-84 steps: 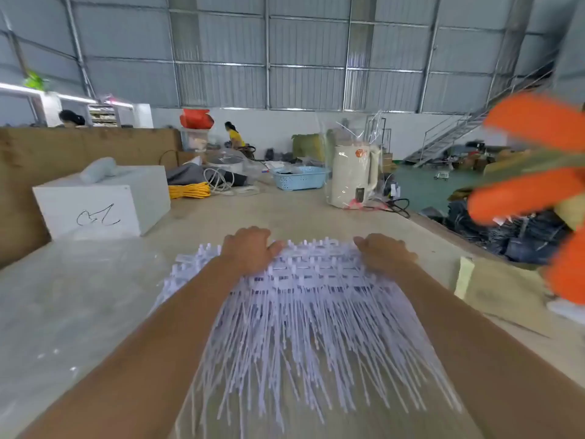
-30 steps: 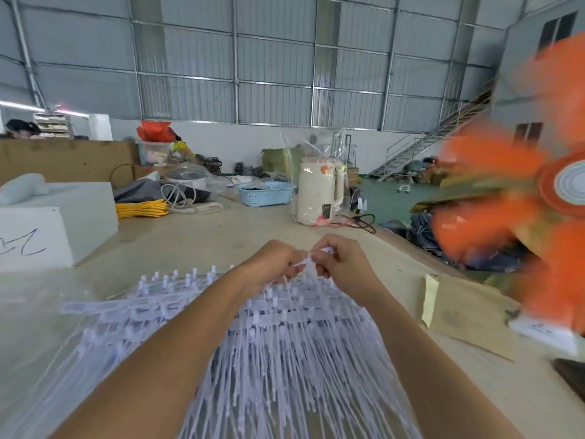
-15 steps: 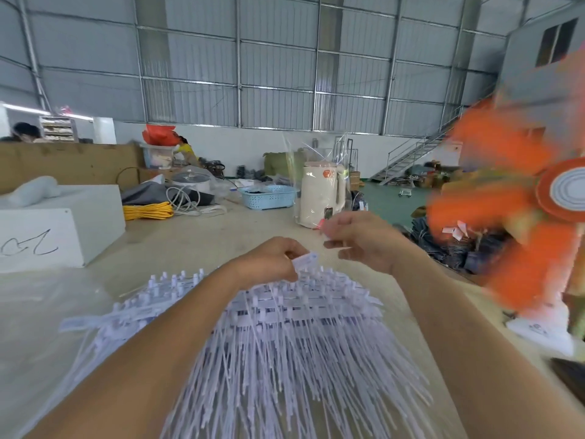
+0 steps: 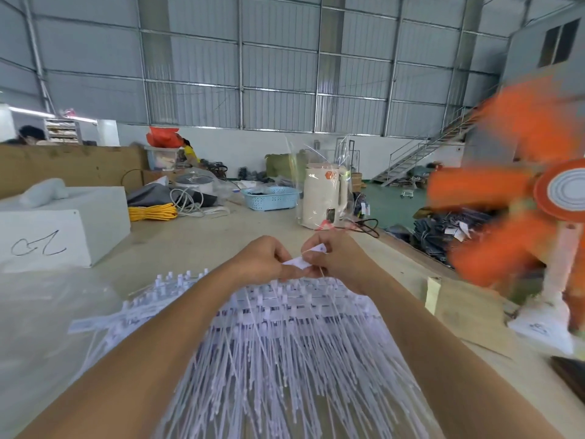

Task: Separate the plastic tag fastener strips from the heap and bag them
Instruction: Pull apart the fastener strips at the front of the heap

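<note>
A heap of white plastic tag fastener strips (image 4: 285, 353) fans out toward me on the table (image 4: 196, 245), heads at the far end. My left hand (image 4: 262, 258) and my right hand (image 4: 332, 258) meet just above the far edge of the heap. Both pinch the head bar of one white fastener strip (image 4: 300, 261) between fingers and thumb. A thin filament hangs from it down to the heap. A clear plastic sheet, possibly a bag (image 4: 47, 312), lies flat at the left.
An orange fan (image 4: 519, 198) spins at the right edge, its white base on brown paper (image 4: 468, 315). A white box (image 4: 60, 226) stands at the left. A cream kettle (image 4: 323, 198), a blue basket (image 4: 269, 198) and yellow cord (image 4: 152, 212) sit further back.
My right hand, raised and apart half a second ago, has come back down to my left hand. Both now pinch the same strip above the heap's far edge.
</note>
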A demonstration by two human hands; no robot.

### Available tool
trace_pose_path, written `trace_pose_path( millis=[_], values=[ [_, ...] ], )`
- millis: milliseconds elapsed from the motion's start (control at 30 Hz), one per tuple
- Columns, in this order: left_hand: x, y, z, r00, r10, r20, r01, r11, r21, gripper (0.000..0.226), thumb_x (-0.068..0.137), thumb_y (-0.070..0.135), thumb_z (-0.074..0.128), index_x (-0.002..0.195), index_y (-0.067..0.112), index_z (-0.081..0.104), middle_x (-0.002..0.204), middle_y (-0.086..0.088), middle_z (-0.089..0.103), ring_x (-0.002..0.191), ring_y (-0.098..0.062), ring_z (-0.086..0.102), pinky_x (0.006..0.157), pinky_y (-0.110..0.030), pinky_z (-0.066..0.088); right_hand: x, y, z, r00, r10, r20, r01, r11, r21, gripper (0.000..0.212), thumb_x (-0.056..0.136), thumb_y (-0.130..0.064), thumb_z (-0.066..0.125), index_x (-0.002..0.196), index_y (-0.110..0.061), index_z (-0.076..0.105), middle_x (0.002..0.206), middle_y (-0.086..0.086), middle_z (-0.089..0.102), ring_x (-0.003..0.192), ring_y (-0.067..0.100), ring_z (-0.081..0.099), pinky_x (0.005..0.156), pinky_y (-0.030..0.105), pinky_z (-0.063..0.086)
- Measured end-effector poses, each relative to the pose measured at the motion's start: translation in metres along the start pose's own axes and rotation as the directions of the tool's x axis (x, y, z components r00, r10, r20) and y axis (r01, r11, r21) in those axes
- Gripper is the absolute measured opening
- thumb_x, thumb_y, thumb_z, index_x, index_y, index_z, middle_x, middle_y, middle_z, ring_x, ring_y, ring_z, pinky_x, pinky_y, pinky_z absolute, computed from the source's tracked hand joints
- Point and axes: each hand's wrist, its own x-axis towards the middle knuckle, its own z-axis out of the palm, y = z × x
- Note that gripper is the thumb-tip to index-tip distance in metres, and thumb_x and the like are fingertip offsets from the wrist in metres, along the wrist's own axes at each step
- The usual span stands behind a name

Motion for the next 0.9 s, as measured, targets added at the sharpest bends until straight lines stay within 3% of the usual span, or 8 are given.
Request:
trace_pose_path(
  millis=[133,233,300,400,533,667,833,900],
  values=[
    [-0.002,0.0,-0.001,1.0,-0.022,-0.01,0.023,0.998,0.057,0.029,0.076,0.038,0.076,0.072,0.011,0.068,0.058,0.001,0.051,0.059,-0.014,0.046,0.056,-0.025,0.033,-0.001,0.002,0.001,0.998,-0.034,-0.044,0.032,0.998,-0.06,0.015,0.087,0.002,0.061,0.084,-0.012,0.066,0.081,0.011,0.064,0.069,0.023,0.065,0.078,0.047,0.056],
    [-0.004,-0.002,-0.002,1.0,-0.013,-0.006,0.013,0.997,0.075,0.032,0.084,0.037,0.068,0.069,0.009,0.068,0.053,0.006,0.057,0.055,-0.013,0.048,0.055,-0.024,0.037,-0.001,0.002,-0.002,0.999,-0.018,-0.039,0.016,0.998,-0.061,0.009,0.086,0.004,0.061,0.091,0.0,0.068,0.083,0.02,0.065,0.069,0.027,0.065,0.083,0.057,0.049],
    [-0.005,-0.002,0.0,1.0,0.012,-0.002,-0.012,1.0,-0.01,0.029,0.089,0.03,0.063,0.066,0.012,0.063,0.058,0.002,0.064,0.057,-0.013,0.054,0.06,-0.023,0.043,-0.002,0.002,-0.003,1.0,-0.009,-0.018,0.007,0.995,-0.099,0.009,0.087,0.003,0.061,0.093,0.003,0.068,0.079,0.021,0.066,0.067,0.027,0.062,0.079,0.052,0.049],
    [-0.006,0.0,0.005,0.999,0.029,-0.034,-0.03,0.999,-0.028,0.033,0.09,0.028,0.062,0.06,0.016,0.058,0.054,0.003,0.06,0.044,-0.005,0.045,0.047,-0.016,0.036,-0.002,0.002,-0.003,1.0,0.007,0.004,-0.006,0.986,-0.164,0.006,0.087,-0.001,0.062,0.088,-0.004,0.068,0.069,0.015,0.067,0.067,0.027,0.056,0.068,0.039,0.042],
    [-0.005,0.001,0.009,0.999,-0.006,-0.047,0.003,0.998,-0.067,0.039,0.091,0.028,0.061,0.054,0.015,0.06,0.048,0.006,0.055,0.049,-0.012,0.043,0.046,-0.016,0.035,-0.005,0.004,-0.005,1.0,0.018,0.0,-0.017,0.98,-0.196,0.006,0.086,-0.005,0.064,0.082,-0.008,0.067,0.066,0.011,0.068,0.062,0.024,0.054,0.053,0.028,0.041],
    [-0.006,0.003,0.014,0.997,-0.06,-0.039,0.055,0.991,-0.121,0.035,0.092,0.029,0.059,0.064,0.009,0.066,0.053,0.001,0.056,0.05,-0.011,0.045,0.052,-0.019,0.036,-0.008,0.005,-0.002,0.999,0.018,-0.026,-0.023,0.984,-0.175,0.005,0.086,-0.005,0.065,0.081,-0.005,0.066,0.064,0.01,0.066,0.048,0.007,0.06,0.043,0.012,0.039],
    [-0.005,0.007,0.015,0.991,-0.108,-0.075,0.092,0.976,-0.199,0.026,0.09,0.024,0.061,0.068,0.012,0.066,0.074,-0.003,0.067,0.06,-0.008,0.055,0.055,-0.02,0.038,-0.007,0.006,0.001,0.998,0.006,-0.06,-0.013,0.995,-0.103,0.005,0.086,0.0,0.065,0.082,0.002,0.064,0.059,0.012,0.06,0.046,0.013,0.057,0.048,0.019,0.049],
    [-0.004,0.008,0.014,0.989,-0.128,-0.077,0.109,0.969,-0.222,0.024,0.09,0.022,0.062,0.069,0.011,0.066,0.072,0.002,0.066,0.063,-0.009,0.057,0.055,-0.02,0.039,-0.006,0.006,0.003,0.997,-0.007,-0.081,0.0,0.996,-0.087,0.008,0.085,0.001,0.064,0.078,0.001,0.063,0.058,0.011,0.058,0.046,0.014,0.055,0.05,0.022,0.05]
  ],
)
